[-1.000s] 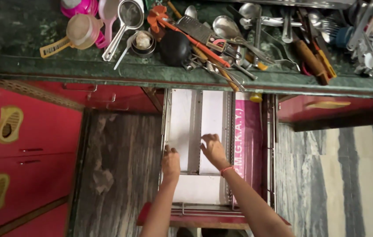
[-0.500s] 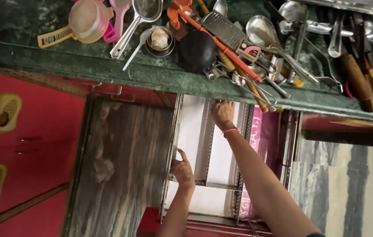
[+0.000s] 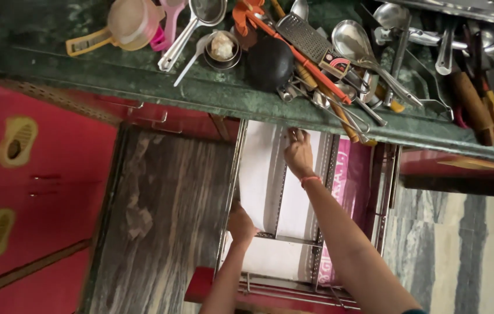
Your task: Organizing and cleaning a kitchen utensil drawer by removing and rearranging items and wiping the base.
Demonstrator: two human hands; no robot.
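Seen from above: an open wire drawer [image 3: 232, 192] under a green stone desk [image 3: 142, 81], lined with white paper sheets [image 3: 258, 168]. Right hand [image 3: 297, 152] reaching to the far end of the drawer just under the desk edge, fingers spread flat on the liner; left hand [image 3: 240, 224] at the near left, resting on the paper by the drawer rail, whether gripping or only pressing not clear. Judged thin, light and limp, the liner likely to crease or tear if tugged, best taken by an edge or corner and smoothed flat-palmed. Counted: two hands, one drawer, two long sheets side by side plus one near piece, one pink bag [image 3: 345, 174] at the right. Red cabinet doors [image 3: 32, 192] at left; utensils [image 3: 328, 58] heaped on the desk, too tangled to count.
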